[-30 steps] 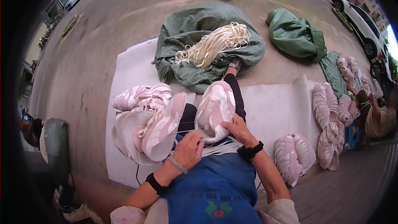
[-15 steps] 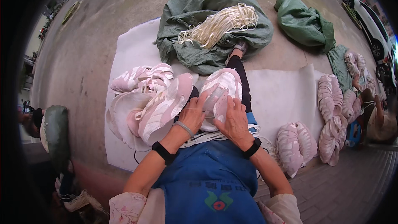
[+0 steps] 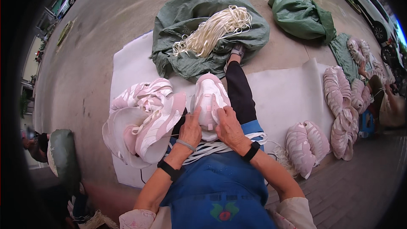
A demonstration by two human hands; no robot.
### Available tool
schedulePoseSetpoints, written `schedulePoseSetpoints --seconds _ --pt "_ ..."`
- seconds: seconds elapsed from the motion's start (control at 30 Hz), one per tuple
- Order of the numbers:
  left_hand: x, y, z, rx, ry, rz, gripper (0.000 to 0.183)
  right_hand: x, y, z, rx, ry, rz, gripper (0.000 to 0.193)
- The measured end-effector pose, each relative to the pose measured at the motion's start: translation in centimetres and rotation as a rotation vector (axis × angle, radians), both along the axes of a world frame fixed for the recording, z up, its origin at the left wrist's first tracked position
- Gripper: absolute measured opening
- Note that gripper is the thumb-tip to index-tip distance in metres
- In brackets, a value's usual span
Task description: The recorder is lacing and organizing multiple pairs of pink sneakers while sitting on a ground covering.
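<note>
A pink and white shoe upper (image 3: 207,89) lies over my lap, its toe pointing away from me and its tongue and lace opening in the middle. My left hand (image 3: 190,130) grips its left edge, fingers bent against the lace opening. On the opposite edge, my right hand (image 3: 231,130) pinches the eyelet flap between thumb and fingers. A thin pale strand runs out beside my left fingers. Several white laces (image 3: 212,149) lie across my lap below the shoe upper. Close to my left hand rests a stack of shoe uppers (image 3: 157,123), some with cream laces.
A green woven sack (image 3: 169,21) with a bundle of cream laces (image 3: 216,29) lies ahead, on and beyond a white sheet (image 3: 280,89). More shoe uppers (image 3: 301,148) are at the right, near another person (image 3: 392,106). A second green sack (image 3: 301,17) lies farther off.
The shoe upper has turned to point more straight away from me, its tongue now showing centrally. Both hands have moved lower along its sides. The whole view has shifted slightly.
</note>
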State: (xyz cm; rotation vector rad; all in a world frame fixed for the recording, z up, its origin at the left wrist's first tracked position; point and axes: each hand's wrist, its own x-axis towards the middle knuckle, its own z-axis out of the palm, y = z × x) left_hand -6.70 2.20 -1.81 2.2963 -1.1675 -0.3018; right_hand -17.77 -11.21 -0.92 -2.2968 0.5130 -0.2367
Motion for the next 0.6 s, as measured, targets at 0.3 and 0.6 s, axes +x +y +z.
schedulePoseSetpoints --seconds 0.3,0.6 --pt "0.5 0.8 -0.8 0.064 -0.066 -0.104 0.076 1.7 -1.5 -0.5 0.057 0.172 0.056 0.059" --pt "0.3 2.3 -1.0 0.209 -0.102 -0.230 0.074 1.7 -2.2 0.0 -0.092 0.242 0.067 0.058"
